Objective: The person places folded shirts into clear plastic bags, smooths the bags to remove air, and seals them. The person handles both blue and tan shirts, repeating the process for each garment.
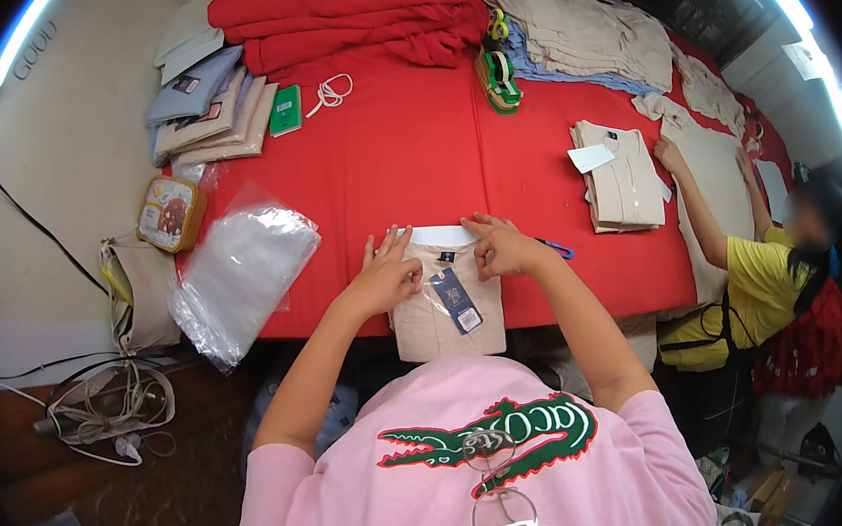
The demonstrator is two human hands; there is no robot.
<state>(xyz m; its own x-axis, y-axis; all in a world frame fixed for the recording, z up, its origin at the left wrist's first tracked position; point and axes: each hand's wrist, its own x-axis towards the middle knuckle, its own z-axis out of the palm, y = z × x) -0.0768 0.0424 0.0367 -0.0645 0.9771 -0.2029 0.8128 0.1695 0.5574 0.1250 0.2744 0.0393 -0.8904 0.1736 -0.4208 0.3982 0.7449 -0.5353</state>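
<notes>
While folded beige shirt (pixel 440 306) overhangs table edge (pixel 595 303), both hands (pixel 387 276) (pixel 502 248) press its collar, fingers spread.

Dark hang tag (pixel 457 301) on shirt — clear bags (pixel 237 271) left.

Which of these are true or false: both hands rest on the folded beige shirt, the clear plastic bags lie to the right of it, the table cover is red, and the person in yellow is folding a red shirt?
1. Both hands, left hand and right hand, rest on the folded beige shirt with a dark hang tag. True.
2. The stack of clear plastic bags lies to the right of that shirt. False: it lies to its left.
3. The table cover is red. True.
4. The person in a yellow top handles a red shirt. False: that person's hands are on a beige garment.
</notes>
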